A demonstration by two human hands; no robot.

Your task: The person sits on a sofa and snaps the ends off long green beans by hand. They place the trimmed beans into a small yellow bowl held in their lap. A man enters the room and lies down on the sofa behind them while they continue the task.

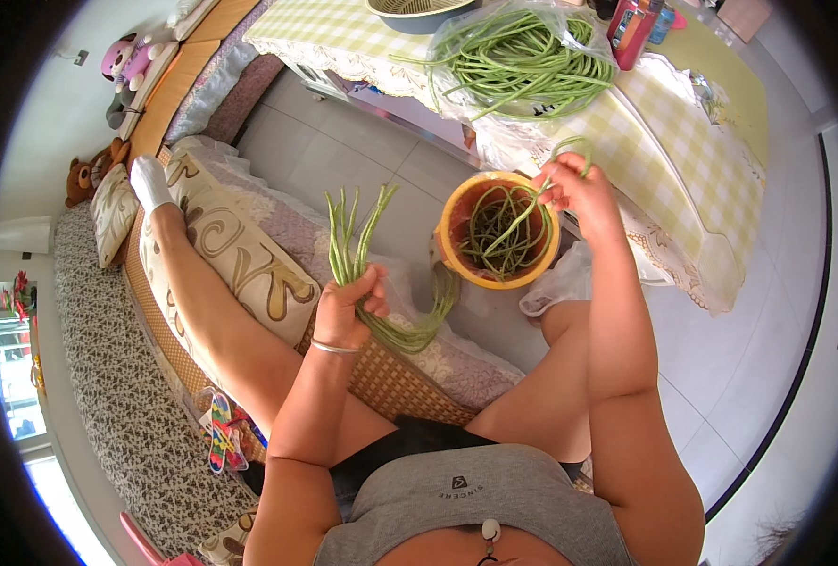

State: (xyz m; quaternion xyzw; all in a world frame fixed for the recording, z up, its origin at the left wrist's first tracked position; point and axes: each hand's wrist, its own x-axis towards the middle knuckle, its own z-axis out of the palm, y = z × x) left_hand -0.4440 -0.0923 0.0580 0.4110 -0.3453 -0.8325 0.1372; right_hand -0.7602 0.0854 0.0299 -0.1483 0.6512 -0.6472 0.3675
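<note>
My left hand point(354, 293) grips a bunch of long green yard-long beans point(348, 247). Their ends stick up above the fist, and the lower lengths hang in a curve toward the right. Over the rim of an orange-yellow bucket point(454, 263), my right hand point(573, 189) pinches a long bean point(521, 225) that loops above the fingers and trails down inside. More beans point(501, 247) lie coiled in the bucket. On the table beyond, a large heap of beans point(532, 64) rests in an open clear plastic bag point(441, 56).
A checked tablecloth point(730, 212) covers the table, which bears a grey basket point(419, 20), a red bottle point(631, 32) and a long-handled pale paddle point(717, 265). A patterned cushion point(249, 262) lies by my outstretched leg. A crumpled plastic bag point(564, 276) sits beside the bucket.
</note>
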